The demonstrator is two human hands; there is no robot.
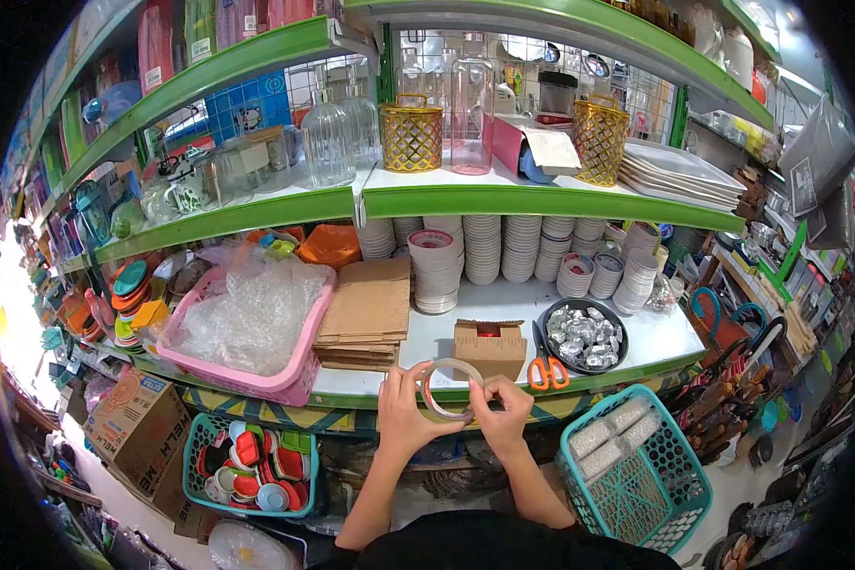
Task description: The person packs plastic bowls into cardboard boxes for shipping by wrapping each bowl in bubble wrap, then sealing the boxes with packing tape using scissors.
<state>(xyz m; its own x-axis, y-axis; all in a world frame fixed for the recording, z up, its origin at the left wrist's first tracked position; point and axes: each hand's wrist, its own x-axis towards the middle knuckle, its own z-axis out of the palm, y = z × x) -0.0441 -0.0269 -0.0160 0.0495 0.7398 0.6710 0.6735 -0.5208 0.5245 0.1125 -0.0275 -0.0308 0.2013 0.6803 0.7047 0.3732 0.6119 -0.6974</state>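
While left hand (pixel 404 410) and right hand (pixel 503 415) are pinching the tape (pixel 456 365) by its rim, it is likely handling light, stiff, sticky-edged.

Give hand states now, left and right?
Left hand: closed, holding the tape roll.
Right hand: closed, pinching the same tape roll.

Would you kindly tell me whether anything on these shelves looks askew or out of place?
Only small things: on the upper shelf a pink box lies tipped, flap open, beside the gold basket, and bubble wrap bulges over the pink crate. The tape roll between the left hand and right hand looks fine.
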